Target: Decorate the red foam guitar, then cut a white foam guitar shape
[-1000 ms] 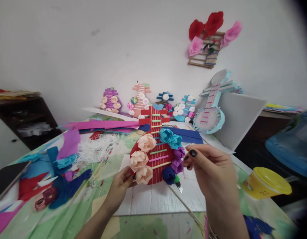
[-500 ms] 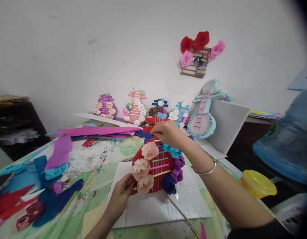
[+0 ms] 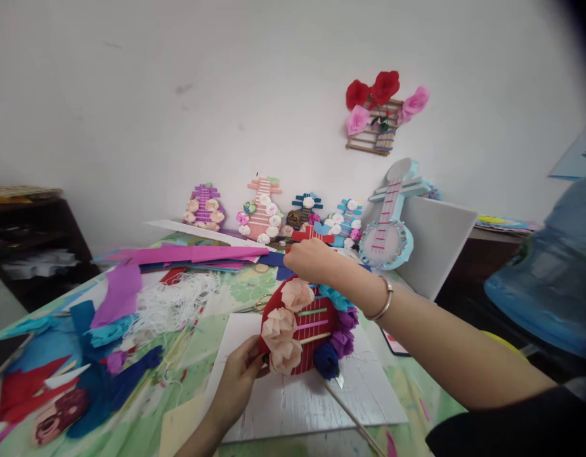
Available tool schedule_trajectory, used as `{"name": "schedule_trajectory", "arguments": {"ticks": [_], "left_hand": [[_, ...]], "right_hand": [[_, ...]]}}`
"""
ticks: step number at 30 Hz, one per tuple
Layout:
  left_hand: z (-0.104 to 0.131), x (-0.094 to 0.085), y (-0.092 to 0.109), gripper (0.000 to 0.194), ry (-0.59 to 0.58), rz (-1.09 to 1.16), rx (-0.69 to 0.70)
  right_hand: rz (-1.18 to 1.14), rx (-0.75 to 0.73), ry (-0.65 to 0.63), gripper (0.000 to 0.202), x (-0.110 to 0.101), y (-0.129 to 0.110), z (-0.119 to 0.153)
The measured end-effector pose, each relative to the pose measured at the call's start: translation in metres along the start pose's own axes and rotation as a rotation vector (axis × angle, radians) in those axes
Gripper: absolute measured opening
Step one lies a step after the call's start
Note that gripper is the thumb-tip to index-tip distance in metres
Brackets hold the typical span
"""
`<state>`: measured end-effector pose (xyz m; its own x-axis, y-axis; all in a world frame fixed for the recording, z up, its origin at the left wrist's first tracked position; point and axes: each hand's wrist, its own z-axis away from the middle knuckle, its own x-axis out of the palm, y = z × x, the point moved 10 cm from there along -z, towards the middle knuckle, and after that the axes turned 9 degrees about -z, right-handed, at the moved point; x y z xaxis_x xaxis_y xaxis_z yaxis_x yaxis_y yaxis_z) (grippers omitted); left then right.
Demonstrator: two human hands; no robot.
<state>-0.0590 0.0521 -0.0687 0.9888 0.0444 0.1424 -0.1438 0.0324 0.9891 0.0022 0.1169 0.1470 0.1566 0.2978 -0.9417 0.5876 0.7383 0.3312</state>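
Note:
A red paper pipa-shaped craft (image 3: 313,317) is held tilted over a white board (image 3: 274,412). Peach paper flowers line its left side; light blue, purple and dark blue ones line its right. Thin strings and coloured strips cross its face. My left hand (image 3: 240,374) grips the lower left edge, thumb by the peach flowers. My right hand (image 3: 309,259), fingers closed, is at the neck just below the red pegs; whatever is between the fingertips is hidden. A thin stick (image 3: 352,412) lies on the board below the craft.
White string (image 3: 174,304), coloured paper (image 3: 193,254) and scissors (image 3: 259,303) lie on the green tablecloth. Several finished crafts (image 3: 259,212) lean on the wall, beside a light blue one (image 3: 387,238). A large water bottle (image 3: 550,273) stands at the right.
The craft has tilted and shifted slightly right, with my left hand moving along. My right hand has turned and moved slightly left and down along the neck. The view has shifted slightly.

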Motion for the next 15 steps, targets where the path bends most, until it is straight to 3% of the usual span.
{"name": "schedule_trajectory", "arguments": {"ticks": [3,7,11,15], "left_hand": [[-0.003,-0.001,-0.003,0.044,-0.003,0.023,-0.020],[-0.007,-0.005,-0.006,0.045,0.006,0.060,-0.037],[-0.011,-0.008,-0.009,0.047,0.016,0.083,-0.072],[-0.014,-0.011,-0.012,0.046,0.012,0.078,-0.064]], "right_hand": [[-0.171,-0.060,0.135,0.024,-0.031,0.006,0.000],[-0.657,-0.014,0.507,0.022,-0.102,0.040,0.017],[-1.037,-0.029,0.911,0.011,-0.169,0.076,0.064],[-1.000,-0.118,1.253,0.016,-0.217,0.097,0.127]]}}
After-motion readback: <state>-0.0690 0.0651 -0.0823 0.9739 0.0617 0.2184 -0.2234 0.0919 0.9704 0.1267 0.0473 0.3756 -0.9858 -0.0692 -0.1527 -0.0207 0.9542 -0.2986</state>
